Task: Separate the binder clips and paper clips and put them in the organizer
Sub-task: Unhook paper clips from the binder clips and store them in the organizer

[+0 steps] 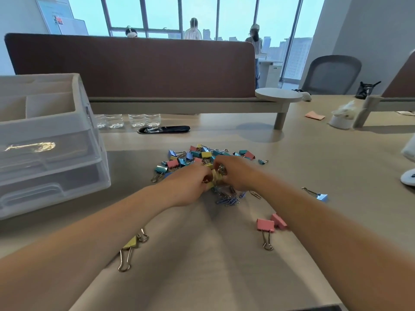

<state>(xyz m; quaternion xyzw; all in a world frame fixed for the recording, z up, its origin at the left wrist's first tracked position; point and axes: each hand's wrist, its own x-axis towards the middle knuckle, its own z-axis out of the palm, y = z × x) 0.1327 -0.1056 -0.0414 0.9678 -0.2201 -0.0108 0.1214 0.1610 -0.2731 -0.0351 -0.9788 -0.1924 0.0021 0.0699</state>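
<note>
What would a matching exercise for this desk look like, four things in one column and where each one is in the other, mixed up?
Things:
1. organizer
2. yellow binder clip
3. pink binder clips
4. water bottles

Places:
A. lying loose on the near right part of the desk
B. at the back, under the divider shelf
C. standing on the left side
D. gripped between the left hand and the right hand

Pairs: 1-C, 2-D, 3-A, 4-B.
</note>
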